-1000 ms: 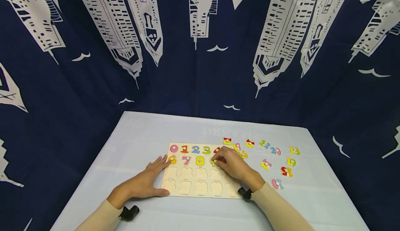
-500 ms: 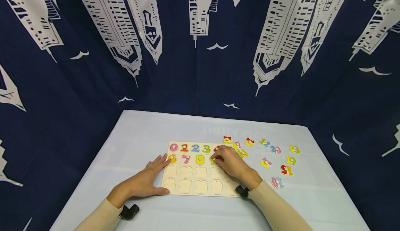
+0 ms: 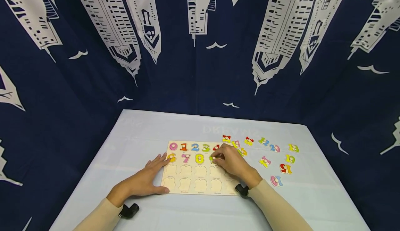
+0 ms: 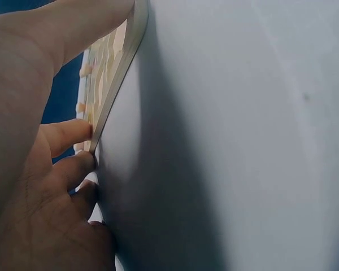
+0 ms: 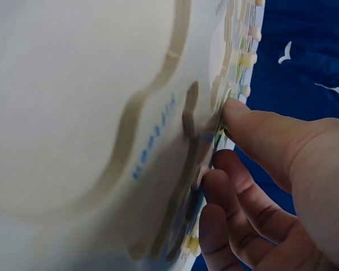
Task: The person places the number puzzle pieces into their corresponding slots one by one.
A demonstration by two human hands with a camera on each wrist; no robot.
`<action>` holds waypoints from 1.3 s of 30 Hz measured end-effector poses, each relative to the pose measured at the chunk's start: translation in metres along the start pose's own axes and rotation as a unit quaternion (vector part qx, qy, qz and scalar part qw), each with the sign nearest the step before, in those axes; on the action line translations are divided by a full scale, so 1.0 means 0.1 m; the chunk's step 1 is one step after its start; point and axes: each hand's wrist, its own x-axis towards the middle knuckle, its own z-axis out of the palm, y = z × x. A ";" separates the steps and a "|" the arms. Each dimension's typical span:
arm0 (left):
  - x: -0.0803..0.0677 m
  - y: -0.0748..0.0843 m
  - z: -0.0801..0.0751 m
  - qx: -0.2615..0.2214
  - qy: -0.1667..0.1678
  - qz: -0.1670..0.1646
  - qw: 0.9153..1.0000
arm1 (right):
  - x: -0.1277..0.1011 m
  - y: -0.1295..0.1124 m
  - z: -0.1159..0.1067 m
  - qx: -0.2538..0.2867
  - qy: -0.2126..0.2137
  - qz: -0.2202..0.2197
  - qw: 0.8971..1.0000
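A wooden number puzzle board (image 3: 193, 172) lies on the table, its two upper rows showing coloured numbers and its two lower rows showing bare recesses. My left hand (image 3: 145, 179) rests at the board's left edge, fingers spread and fairly straight, thumb at the lower left corner; in the left wrist view, fingertips touch the board's edge. With thumb and forefinger, my right hand (image 3: 232, 159) pinches a green number puzzle piece (image 3: 210, 158) at the place right of the yellow 8 (image 3: 199, 158). This hand covers most of that piece and the board's right part.
Several loose two-digit number pieces lie right of the board, among them a red-and-orange 15 (image 3: 285, 168), a pink-and-blue 10 (image 3: 276, 181) and a 20 (image 3: 274, 148). A dark blue cloth (image 3: 200, 74) printed with white buildings hangs behind the white table (image 3: 156, 126).
The head view has shifted slightly. Both hands keep nearly the same places on the board, the right one still at the green piece.
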 end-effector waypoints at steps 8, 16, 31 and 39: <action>0.04 0.01 0.01 0.000 -0.002 0.004 1.000 | 0.02 -0.03 0.01 -0.011 0.000 0.031 0.999; 0.06 0.05 0.03 0.000 -0.004 0.001 1.000 | -0.12 0.05 -0.09 0.001 0.006 0.043 0.999; 0.03 0.06 0.02 0.007 -0.002 -0.003 1.000 | -1.19 0.73 -0.99 0.001 0.015 0.092 0.996; 0.00 0.05 0.03 0.010 0.005 0.000 1.000 | -1.63 1.03 -1.33 0.056 -0.044 0.144 0.987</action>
